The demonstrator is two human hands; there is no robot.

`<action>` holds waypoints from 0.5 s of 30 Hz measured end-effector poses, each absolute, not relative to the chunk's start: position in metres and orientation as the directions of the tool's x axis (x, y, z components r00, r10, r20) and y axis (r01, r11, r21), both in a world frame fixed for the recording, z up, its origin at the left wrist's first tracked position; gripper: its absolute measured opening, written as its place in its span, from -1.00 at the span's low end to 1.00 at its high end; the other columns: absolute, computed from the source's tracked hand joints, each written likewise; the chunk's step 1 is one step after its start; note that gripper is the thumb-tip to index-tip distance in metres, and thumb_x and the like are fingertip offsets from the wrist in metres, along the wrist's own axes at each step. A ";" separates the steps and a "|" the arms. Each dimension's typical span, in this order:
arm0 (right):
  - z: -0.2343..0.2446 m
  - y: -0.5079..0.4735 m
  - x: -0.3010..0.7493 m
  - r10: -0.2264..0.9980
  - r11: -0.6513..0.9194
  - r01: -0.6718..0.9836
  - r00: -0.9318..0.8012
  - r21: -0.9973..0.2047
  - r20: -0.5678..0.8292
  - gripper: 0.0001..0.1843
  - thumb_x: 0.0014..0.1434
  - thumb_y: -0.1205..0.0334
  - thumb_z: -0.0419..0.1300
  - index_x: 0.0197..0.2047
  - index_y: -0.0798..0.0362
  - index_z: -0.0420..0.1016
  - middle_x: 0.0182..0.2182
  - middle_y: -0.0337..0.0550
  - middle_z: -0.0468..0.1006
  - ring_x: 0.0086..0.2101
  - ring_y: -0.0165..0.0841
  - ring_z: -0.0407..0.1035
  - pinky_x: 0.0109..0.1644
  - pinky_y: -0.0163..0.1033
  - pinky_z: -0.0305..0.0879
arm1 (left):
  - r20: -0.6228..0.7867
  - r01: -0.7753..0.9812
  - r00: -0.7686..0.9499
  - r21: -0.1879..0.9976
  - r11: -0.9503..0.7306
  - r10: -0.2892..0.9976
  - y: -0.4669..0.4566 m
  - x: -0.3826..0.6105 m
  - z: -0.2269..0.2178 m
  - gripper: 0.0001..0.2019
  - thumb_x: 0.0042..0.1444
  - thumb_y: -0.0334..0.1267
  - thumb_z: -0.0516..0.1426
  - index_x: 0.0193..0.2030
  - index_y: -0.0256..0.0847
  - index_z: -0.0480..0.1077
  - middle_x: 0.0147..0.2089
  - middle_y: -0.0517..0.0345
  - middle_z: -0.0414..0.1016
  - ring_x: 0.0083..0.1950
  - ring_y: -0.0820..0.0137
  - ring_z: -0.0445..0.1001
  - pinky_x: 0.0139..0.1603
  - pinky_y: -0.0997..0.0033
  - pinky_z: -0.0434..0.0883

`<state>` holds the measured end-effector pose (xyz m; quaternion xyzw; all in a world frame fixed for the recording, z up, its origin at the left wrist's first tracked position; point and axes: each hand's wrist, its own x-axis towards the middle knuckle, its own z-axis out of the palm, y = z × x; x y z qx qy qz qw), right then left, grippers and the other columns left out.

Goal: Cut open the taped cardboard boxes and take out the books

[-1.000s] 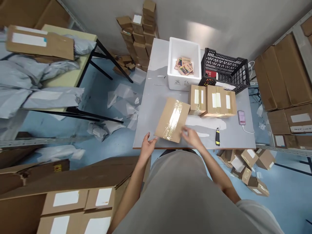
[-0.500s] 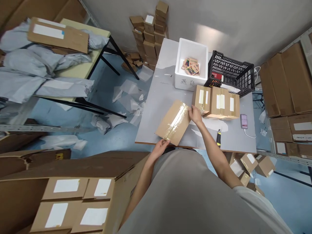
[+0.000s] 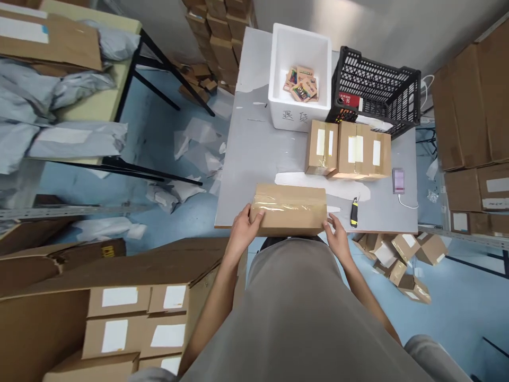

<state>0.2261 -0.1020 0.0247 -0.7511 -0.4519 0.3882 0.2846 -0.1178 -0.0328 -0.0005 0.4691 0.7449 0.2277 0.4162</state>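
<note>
A brown cardboard box (image 3: 292, 207) with clear tape along its top lies at the table's front edge, right before my body. My left hand (image 3: 245, 225) grips its left end, thumb on top. At the other end my right hand (image 3: 336, 233) holds the right side with its fingers. Beyond the box stand several taped cardboard boxes (image 3: 352, 154) with white labels. A yellow-and-black utility knife (image 3: 354, 213) lies to the right of my right hand, and farther right is a phone (image 3: 398, 181) on a white cable.
A white foam bin (image 3: 281, 114) with small colourful packs and a black plastic crate (image 3: 377, 79) stand at the table's back. A large open carton (image 3: 207, 302) of labelled boxes is at my lower left. Grey mailing bags (image 3: 71, 140) cover a side table.
The box has turned from slanted to lengthwise along the table edge, with a different side up. My left hand moved to its left end, my right hand came nearer my body.
</note>
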 end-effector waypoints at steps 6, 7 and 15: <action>0.015 -0.051 0.246 0.883 -0.414 0.289 0.356 -0.863 -0.304 -0.14 0.42 -0.43 0.20 0.44 0.09 0.52 0.29 0.26 0.71 0.37 0.09 0.56 0.55 0.24 0.40 | -0.335 0.485 -0.180 0.788 0.380 0.925 0.014 -0.085 -0.008 -0.18 0.28 0.03 0.40 0.56 -0.35 0.38 0.58 -0.41 0.41 0.67 -0.21 0.32 0.74 -0.16 0.19; 0.009 -0.040 0.250 0.884 -0.407 0.250 0.351 -0.879 -0.309 -0.11 0.39 -0.45 0.23 0.45 0.10 0.52 0.30 0.27 0.70 0.37 0.09 0.55 0.57 0.23 0.39 | -0.314 0.458 -0.198 0.808 0.370 0.929 0.021 -0.082 -0.010 -0.13 0.25 0.00 0.43 0.59 -0.34 0.34 0.62 -0.42 0.35 0.70 -0.19 0.27 0.76 -0.15 0.16; -0.027 -0.024 0.274 0.827 -0.543 0.051 0.205 -0.838 -0.523 0.06 0.03 -0.47 0.56 0.39 0.06 0.58 0.44 0.30 0.57 0.38 0.14 0.53 0.55 0.26 0.41 | -0.522 0.063 -0.258 0.830 0.554 0.813 0.024 -0.099 -0.032 0.02 0.23 -0.04 0.48 0.69 -0.26 0.13 0.73 -0.44 0.16 0.71 -0.09 0.31 0.69 -0.06 0.32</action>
